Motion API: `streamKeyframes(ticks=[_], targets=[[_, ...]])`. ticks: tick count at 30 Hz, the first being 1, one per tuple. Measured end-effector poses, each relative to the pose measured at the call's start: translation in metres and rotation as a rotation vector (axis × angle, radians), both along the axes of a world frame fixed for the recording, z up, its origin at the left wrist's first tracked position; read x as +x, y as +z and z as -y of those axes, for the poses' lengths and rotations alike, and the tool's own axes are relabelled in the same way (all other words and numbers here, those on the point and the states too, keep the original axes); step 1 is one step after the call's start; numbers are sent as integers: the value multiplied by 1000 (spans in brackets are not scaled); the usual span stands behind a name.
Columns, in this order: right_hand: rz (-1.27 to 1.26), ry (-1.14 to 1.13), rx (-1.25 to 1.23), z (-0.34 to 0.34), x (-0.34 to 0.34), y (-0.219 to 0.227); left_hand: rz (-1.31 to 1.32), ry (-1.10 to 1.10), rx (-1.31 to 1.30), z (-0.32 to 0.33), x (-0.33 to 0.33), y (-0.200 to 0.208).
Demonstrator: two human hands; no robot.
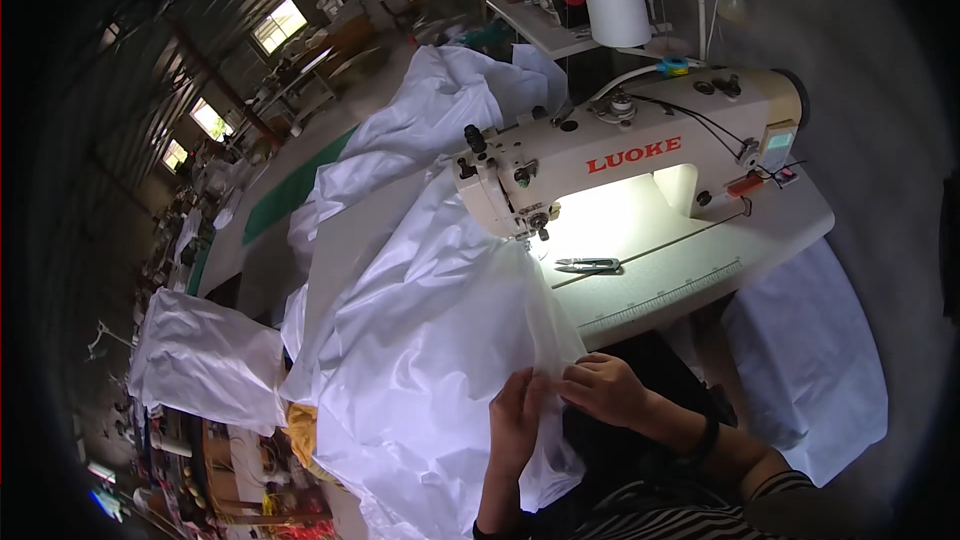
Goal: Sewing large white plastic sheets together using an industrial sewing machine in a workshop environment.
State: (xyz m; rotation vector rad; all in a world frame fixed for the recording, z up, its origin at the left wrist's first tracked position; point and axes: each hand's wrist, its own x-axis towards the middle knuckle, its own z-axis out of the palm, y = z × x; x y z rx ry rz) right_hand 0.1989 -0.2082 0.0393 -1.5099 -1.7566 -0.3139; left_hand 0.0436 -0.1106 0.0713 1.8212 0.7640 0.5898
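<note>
A large sheet of thin white fabric (420, 330) drapes over the sewing table and down its near side toward my lap. My left hand (515, 415) pinches the fabric's right edge, its fingers closed. Just to its right, my right hand (605, 388) grips the same edge with curled fingers. Both hands are close together, in front of the table's near edge. The fabric runs from them up to the needle area of a cream sewing machine (630, 145), whose lamp lights the bed. Thread snips (588, 266) lie on the table right of the needle.
A white thread cone (616, 15) stands behind the machine. More white cloth (810, 350) hangs at the right, and another white piece (205, 360) lies at the left. A green-topped table strip (295, 185) stretches away at the far left. A ruler scale marks the table's front edge.
</note>
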Motion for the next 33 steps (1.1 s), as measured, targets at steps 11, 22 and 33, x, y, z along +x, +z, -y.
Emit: streamKeyframes(ticks=[11,22,33], targets=[[-343,30,51,4,6,1,101,24,-251,-3,10,-14],[-1048,137,-35,-58,15,-53,-124,-55,354,-7,29,34],[-869,429,-1074,25,-29,-106,-350,-305,460,-6,7,-30]])
